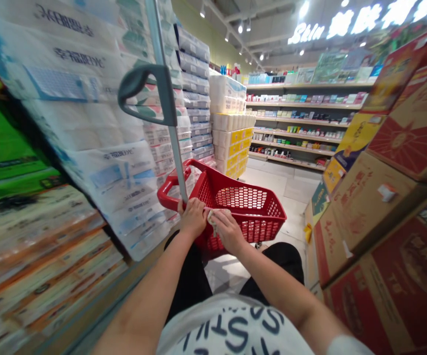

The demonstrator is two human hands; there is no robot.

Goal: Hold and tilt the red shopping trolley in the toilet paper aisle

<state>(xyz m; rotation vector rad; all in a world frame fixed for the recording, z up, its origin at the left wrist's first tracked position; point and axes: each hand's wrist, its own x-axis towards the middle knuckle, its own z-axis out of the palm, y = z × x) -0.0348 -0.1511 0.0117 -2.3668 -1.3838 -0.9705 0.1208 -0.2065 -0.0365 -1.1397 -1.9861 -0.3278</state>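
A red plastic shopping basket (pixel 243 197) with perforated sides stands in front of my knees, its inside showing no goods. From its left end a metal pole (pixel 177 155) rises, with a grey loop handle (pixel 167 96) high on it. My left hand (pixel 193 217) is closed on the basket's near rim, close to the pole's base. Just right of it, my right hand (pixel 228 229) presses a pale, crumpled cloth (pixel 213 217) against the same rim. The cloth is partly hidden under the fingers.
Stacked tissue packs (pixel 117 162) rise close on the left, with toilet roll packs (pixel 231 133) beyond the basket. Cardboard boxes (pixel 361 197) are piled on the right. Tiled floor (pixel 290 190) leads to stocked shelves (pixel 302 118) at the back.
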